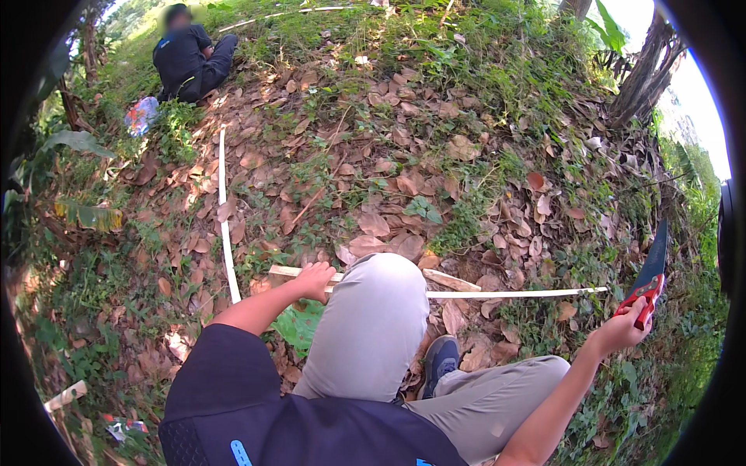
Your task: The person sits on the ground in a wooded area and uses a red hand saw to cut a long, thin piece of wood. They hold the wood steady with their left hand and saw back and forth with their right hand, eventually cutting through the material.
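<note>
My left hand (315, 281) is closed on a pale wooden stick (284, 270), just left of my raised knee. Part of that stick lies behind the knee, so I cannot tell how far it runs. Out to the right, my right hand (622, 329) grips the red handle of a hand saw (653, 260), its dark blade pointing up and away, apart from the wood. A long thin pale strip (528, 293) stretches rightward from behind the knee over the leaves. Beside it rests the end of a thicker split piece of wood (452, 280).
Another long pale strip (225, 217) lies lengthwise on the leaf litter at left. A person (190, 58) in dark clothes sits at the far left, near a colourful bag (141, 116). Tree trunks (649, 74) rise at the far right. A cut wooden piece (66, 396) is at lower left.
</note>
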Motion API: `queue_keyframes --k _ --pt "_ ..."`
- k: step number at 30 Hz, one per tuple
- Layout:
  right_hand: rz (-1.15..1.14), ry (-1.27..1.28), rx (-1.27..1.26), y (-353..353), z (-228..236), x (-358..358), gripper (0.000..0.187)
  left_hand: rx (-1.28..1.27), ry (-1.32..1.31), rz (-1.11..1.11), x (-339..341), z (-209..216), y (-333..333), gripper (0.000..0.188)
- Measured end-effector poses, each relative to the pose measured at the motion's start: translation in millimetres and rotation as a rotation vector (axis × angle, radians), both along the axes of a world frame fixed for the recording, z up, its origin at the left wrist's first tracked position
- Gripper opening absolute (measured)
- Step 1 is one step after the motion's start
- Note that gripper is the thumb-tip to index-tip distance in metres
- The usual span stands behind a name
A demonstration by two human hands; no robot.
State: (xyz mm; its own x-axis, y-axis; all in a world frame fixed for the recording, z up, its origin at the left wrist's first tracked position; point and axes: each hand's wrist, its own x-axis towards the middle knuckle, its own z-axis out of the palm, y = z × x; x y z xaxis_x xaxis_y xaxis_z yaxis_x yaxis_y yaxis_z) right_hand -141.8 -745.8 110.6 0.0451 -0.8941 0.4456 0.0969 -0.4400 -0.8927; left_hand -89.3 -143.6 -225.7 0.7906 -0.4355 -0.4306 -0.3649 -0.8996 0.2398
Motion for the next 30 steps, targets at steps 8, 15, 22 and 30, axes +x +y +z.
queue_keyframes --k 8,15,22,30 --pt "0.067 -0.032 0.018 -5.3 -2.5 -9.3 0.030 -0.071 -0.167 -0.064 18.6 38.0 -27.6 0.055" --pt "0.057 -0.002 -0.019 -2.3 4.1 -10.5 0.025 -0.022 -0.312 -0.037 58.4 27.0 -66.2 0.060" --pt "0.115 0.062 -0.059 -17.7 -2.5 -23.4 0.015 0.011 -0.218 0.016 95.1 -17.9 -69.9 0.075" --pt "0.470 0.164 0.127 44.0 -9.4 -63.1 0.004 -0.043 0.028 -0.003 78.9 -31.3 -44.7 0.045"
